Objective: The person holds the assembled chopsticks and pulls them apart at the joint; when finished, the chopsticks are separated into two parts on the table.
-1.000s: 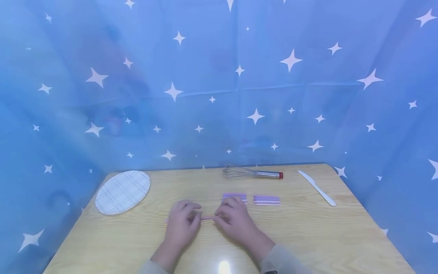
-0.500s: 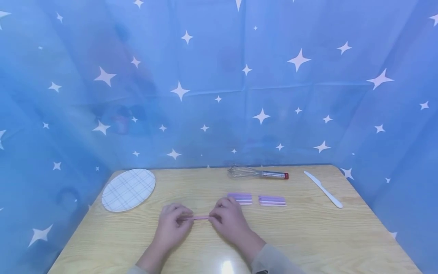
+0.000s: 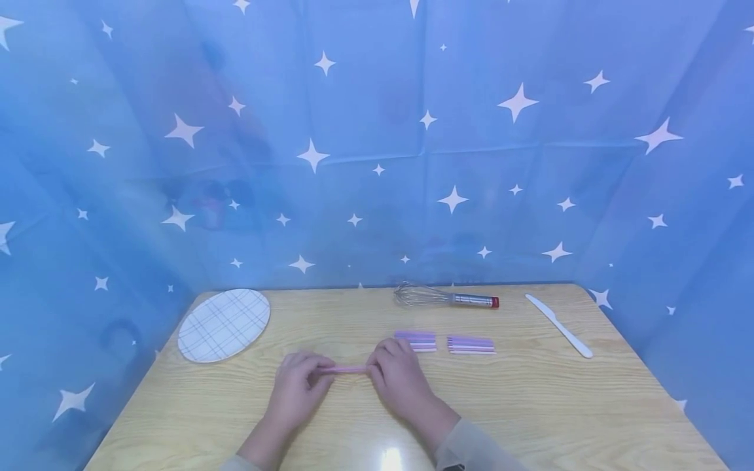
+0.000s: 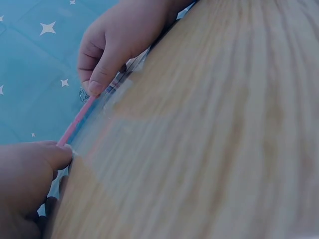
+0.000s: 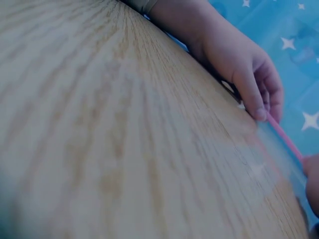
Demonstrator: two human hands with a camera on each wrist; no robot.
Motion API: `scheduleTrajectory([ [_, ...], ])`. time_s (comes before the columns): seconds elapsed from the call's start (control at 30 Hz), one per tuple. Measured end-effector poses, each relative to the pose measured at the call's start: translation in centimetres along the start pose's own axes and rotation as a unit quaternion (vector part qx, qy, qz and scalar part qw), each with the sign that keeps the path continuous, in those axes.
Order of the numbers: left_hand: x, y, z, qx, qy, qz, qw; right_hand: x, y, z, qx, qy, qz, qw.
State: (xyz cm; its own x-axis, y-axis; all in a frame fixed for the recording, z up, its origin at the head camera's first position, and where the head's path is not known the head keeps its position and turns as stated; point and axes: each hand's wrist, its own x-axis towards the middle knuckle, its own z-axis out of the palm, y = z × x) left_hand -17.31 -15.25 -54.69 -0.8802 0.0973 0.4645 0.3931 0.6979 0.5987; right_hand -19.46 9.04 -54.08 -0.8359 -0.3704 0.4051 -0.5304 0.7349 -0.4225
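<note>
A thin pink stick [image 3: 349, 369] stretches level between the two hands, just over the table; its exact kind cannot be told. My left hand [image 3: 299, 386] pinches its left end between thumb and fingers. At the other end, the right hand [image 3: 402, 378] pinches it with thumb and fingertips. In the left wrist view, the stick [image 4: 79, 119] slants from the left hand [image 4: 30, 174] up to the right hand [image 4: 117, 45]. Both ends are hidden by fingers. Just beyond the right hand lies a row of purple and white sticks [image 3: 421, 343], and a similar row [image 3: 471, 345] lies beside it.
A whisk [image 3: 446, 297] with a red-tipped handle lies at the table's back. To the right lies a white knife [image 3: 558, 325]. A white checked oval plate [image 3: 224, 325] sits at the back left. Starry blue cloth [image 3: 377, 131] hangs behind the wooden table [image 3: 559, 405].
The view has shifted slightly, so the scene sits further right. The left hand has moved a little left relative to the table, the stick has risen slightly, and more of it shows between the hands.
</note>
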Motion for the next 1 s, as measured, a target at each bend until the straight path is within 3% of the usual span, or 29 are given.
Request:
scheduleTrajectory([
  [0.33,0.2,0.4,-0.2,-0.035,0.025,-0.047,0.998,0.0,0.0,-0.3,0.05,0.004,0.009,0.9987],
  [0.43,0.1,0.5,-0.4,-0.037,0.029,-0.047,0.9978,0.0,-0.1,-0.4,0.074,0.011,0.015,0.9971],
  [0.63,0.0,0.7,-0.1,-0.034,0.047,-0.03,0.9978,-0.3,-0.2,-0.6,0.109,0.039,0.001,0.9933],
  [1.0,-0.2,1.5,0.2,-0.007,0.072,0.015,0.9972,-0.5,-0.2,-0.8,0.127,0.063,-0.018,0.9898],
])
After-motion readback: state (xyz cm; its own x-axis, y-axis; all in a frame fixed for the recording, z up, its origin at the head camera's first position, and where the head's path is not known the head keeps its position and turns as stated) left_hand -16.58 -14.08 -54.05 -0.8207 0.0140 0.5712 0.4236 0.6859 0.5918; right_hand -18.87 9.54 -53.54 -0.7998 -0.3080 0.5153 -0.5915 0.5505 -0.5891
